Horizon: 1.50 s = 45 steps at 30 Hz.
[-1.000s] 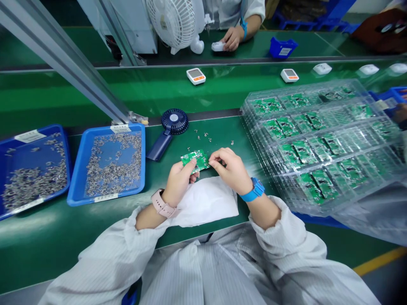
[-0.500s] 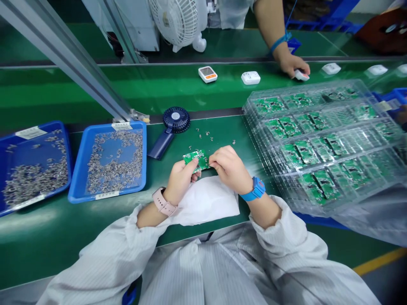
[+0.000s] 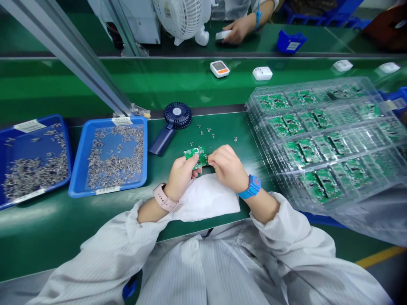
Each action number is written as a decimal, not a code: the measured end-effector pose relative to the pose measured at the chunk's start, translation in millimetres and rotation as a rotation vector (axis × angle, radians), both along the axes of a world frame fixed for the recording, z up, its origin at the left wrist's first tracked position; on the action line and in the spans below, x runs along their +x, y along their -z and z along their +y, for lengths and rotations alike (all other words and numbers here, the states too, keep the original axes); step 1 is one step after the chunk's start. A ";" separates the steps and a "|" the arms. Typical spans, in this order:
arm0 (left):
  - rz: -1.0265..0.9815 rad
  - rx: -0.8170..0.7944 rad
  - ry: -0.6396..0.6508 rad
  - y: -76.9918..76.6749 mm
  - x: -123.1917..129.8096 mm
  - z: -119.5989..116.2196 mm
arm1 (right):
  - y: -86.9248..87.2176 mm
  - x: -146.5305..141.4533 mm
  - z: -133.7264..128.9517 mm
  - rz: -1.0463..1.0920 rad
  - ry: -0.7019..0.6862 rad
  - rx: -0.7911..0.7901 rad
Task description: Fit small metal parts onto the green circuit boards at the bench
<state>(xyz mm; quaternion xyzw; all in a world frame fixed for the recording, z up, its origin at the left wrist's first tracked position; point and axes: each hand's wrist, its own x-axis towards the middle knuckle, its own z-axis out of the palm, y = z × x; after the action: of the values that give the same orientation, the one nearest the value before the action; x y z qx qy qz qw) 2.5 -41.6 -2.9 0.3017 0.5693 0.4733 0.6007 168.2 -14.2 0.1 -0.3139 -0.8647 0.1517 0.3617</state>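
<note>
My left hand (image 3: 184, 170) grips a green circuit board (image 3: 201, 156) by its left part, thumb on top. At the board's right edge, the fingers of my right hand (image 3: 227, 166) are pinched together; whatever they hold, if anything, is hidden. Both hands are just above a white cloth (image 3: 208, 201) on the green bench. Beyond the board lie several small metal pieces (image 3: 209, 130). Similar metal parts fill two blue trays, the nearer tray (image 3: 72, 182) and the farther-left tray (image 3: 67, 146).
A dark blue handheld fan (image 3: 163, 137) lies behind my left hand. Stacked clear plastic trays (image 3: 270, 163) with circuit boards stand at right. White devices (image 3: 262, 73) sit on the green conveyor (image 3: 159, 80). Across it, a co-worker's hand (image 3: 238, 31) holds a white device. A metal post (image 3: 79, 72) slants at left.
The co-worker's hand has picked a white device off the conveyor and carried it left to the far bench. My hands stay at the board almost unmoved; the view has shifted slightly.
</note>
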 end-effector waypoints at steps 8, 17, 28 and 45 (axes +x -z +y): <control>0.000 0.013 -0.007 2.7 0.2 0.5 | -1.1 1.5 2.5 -0.005 0.002 -0.004; -0.025 0.063 0.006 1.9 -0.3 1.1 | -6.4 9.3 5.2 0.066 0.018 -0.104; 0.010 0.040 0.015 -0.5 1.0 0.6 | -5.6 3.9 6.5 0.054 0.031 -0.080; -0.007 0.033 0.002 1.9 0.0 1.0 | 0.8 0.7 5.0 0.119 0.052 -0.150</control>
<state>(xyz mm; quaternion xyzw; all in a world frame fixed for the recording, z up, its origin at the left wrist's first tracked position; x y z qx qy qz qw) 2.4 -40.6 -4.8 0.3104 0.5592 0.4830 0.5981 168.9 -9.2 -0.7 -0.3528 -0.8194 0.2251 0.3917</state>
